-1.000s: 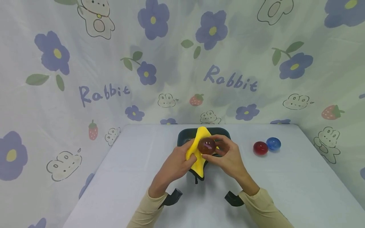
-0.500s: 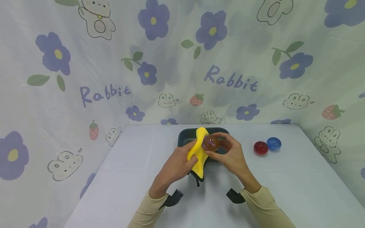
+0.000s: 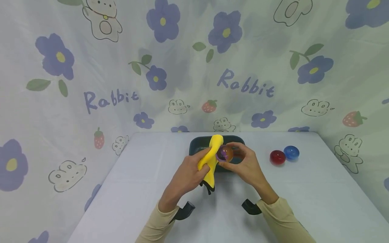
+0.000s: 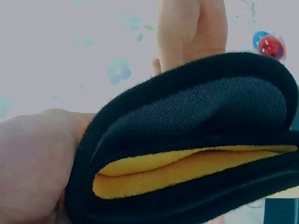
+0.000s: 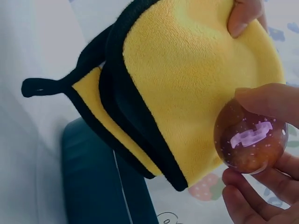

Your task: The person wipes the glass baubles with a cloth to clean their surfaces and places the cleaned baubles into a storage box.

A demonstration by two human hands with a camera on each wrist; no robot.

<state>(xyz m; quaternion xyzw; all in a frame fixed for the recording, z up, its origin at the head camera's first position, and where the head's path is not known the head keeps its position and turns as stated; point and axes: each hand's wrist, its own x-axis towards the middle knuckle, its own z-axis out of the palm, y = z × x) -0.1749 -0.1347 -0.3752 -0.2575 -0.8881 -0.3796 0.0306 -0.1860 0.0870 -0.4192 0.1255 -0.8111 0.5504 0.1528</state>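
Note:
My left hand (image 3: pixel 190 172) grips a folded yellow cloth (image 5: pixel 187 79) with black edging and a small hanging loop. In the right wrist view, the left thumb presses on the yellow face of it. My right hand (image 3: pixel 243 165) pinches a clear amber-brown ball (image 5: pixel 251 140) between thumb and fingertips; a purple-pink shape and small specks show inside the ball. The ball sits right at the cloth's yellow side. Both are held up over the front of a dark green tray (image 3: pixel 197 141). The left wrist view is mostly filled by the cloth's dark lining and folded edge.
On the white table (image 3: pixel 127 199), to the right of the tray, a red ball (image 3: pixel 278 157) and a blue ball (image 3: pixel 291 153) lie side by side. A patterned curtain (image 3: pixel 188 67) with flowers and rabbits hangs behind the table and along its sides.
My right hand has shifted slightly right with the ball and turned it, so its purple shape shows differently. The cloth in my left hand has folded narrower, covering less behind the ball.

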